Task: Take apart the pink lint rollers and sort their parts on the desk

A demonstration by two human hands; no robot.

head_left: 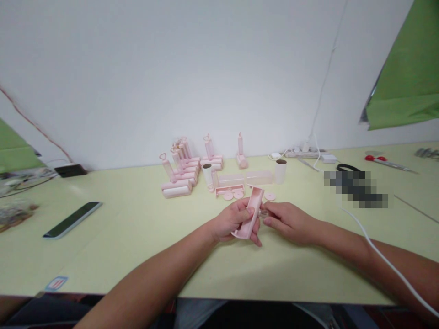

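My left hand [236,219] is closed around a pink plastic trough-shaped shell [252,214], its hollow side facing up and its length tilted. At the shell's right side, my right hand [288,221] pinches a small clear piece [263,213]; whether that piece is joined to the shell I cannot tell. Just beyond my hands lie another pink shell [221,190], two pink discs [228,196] close together, and a single pink disc [270,196] to the right. Two translucent pink covers [259,177] lie behind them, between a white hollow roll [280,172] and another white roll [207,174].
Several pink handled rollers [176,188] stand grouped by the wall, with a lone one [242,160] to their right. A phone [73,220] lies left. At right are a power strip [302,153], red-handled tool [380,160] and white cable [370,244] crossing my right arm.
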